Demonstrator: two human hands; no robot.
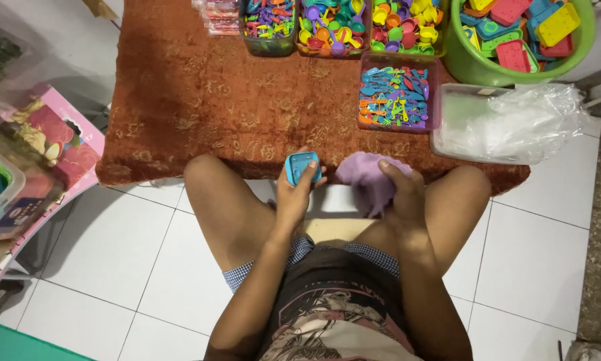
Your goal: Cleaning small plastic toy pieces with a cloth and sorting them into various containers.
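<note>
I sit on a white tiled floor with my knees apart, facing a rust-brown patterned mat (200,100). My left hand (292,194) holds a small teal plastic toy piece (299,166), square with rounded corners, just above the mat's near edge. My right hand (401,194) grips a crumpled lilac cloth (367,175) right beside it. The two hands are close together between my knees, apart from each other by a few centimetres.
At the mat's far edge stand clear tubs of small colourful plastic toys (334,27), another tub of blue and purple pieces (395,97), and a green bucket (467,63) of toy trays. A clear box with plastic bags (508,124) lies right. Pink boxes and a bin (39,154) sit left.
</note>
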